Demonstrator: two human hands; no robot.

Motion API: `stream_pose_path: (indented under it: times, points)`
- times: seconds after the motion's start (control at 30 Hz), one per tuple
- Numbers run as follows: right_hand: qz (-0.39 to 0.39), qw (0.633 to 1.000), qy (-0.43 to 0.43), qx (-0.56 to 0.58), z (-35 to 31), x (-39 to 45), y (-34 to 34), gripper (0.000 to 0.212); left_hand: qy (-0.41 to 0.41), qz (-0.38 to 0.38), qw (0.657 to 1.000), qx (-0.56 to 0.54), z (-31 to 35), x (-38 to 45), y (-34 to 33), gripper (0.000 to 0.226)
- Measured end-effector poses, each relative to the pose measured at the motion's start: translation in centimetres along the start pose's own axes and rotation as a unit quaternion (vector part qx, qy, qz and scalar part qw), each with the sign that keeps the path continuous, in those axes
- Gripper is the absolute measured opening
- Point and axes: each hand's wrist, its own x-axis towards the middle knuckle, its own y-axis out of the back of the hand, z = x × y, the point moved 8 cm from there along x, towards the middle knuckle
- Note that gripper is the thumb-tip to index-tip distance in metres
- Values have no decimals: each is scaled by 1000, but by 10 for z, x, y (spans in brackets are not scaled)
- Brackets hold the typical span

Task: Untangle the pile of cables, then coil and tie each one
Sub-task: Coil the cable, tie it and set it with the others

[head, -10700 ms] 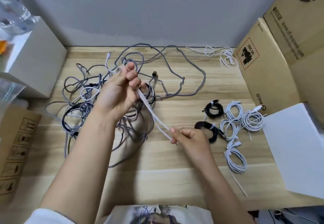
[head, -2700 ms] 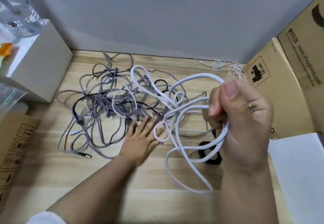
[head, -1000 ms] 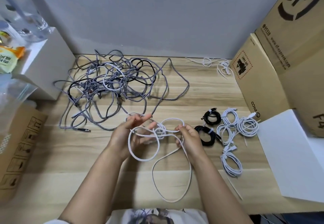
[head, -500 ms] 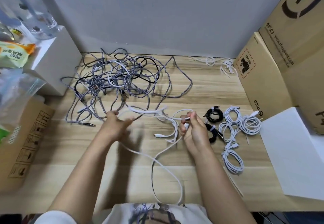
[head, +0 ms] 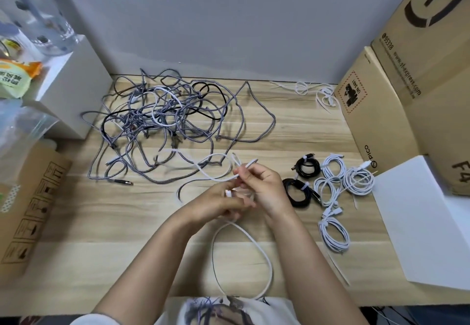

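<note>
While both hands work close together above the wooden desk (head: 127,223), the white cable (head: 264,256) hangs from them in one long loop reaching the desk's near edge. The right hand (head: 264,187) pinches a strand and its plug end; the left hand (head: 218,204) curls around the bunched part. One strand trails back toward the tangled pile of braided cables (head: 165,121), and if it is snagged there, pulling could drag the pile or tighten a knot. The slack loop could also slip off the edge. Finished coils (head: 330,187) lie just right of the hands. Half a second ago the hands were apart with the cable stretched between them; now they have closed together, gathering it.
</note>
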Motion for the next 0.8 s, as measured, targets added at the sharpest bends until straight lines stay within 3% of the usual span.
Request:
stream_pose_path:
  times: [0.07,0.13,0.23,0.27,0.33,0.4,0.43,0.47,0.5,0.6,0.67,0.8]
  points:
    - [69,986,64,-135,1,6,15,20,-10,85,996,18,-4,-3,20,21]
    - [173,955,109,-214,4,8,36,11,-6,218,976,-7,-16,-9,53,16]
    - [236,937,51,-254,29,12,57,21,14,382,923,43,-36,-22,101,33]
    - [232,936,17,-265,39,15,61,30,28,413,899,141,-37,-26,110,46]
    - [223,931,-20,-288,48,19,63,40,29,460,803,377,-28,-34,112,56]
    - [219,924,-24,-312,49,23,65,44,-66,466,725,503,-8,-37,92,44]
    - [215,922,-25,-320,49,25,65,45,-115,453,714,521,-2,-34,80,36]
    - [209,922,-26,-325,51,27,65,45,-146,419,725,527,0,-27,68,30]
    - [205,922,-28,-326,52,27,65,45,-155,367,757,518,-4,-16,58,24]
    - [207,928,-36,-309,55,27,65,42,-93,211,877,421,-28,21,31,20]
    - [194,940,-52,-277,58,27,64,37,-66,174,889,418,-37,37,20,24]
    - [121,980,-72,-141,52,20,48,29,-81,185,894,399,-33,43,17,20]
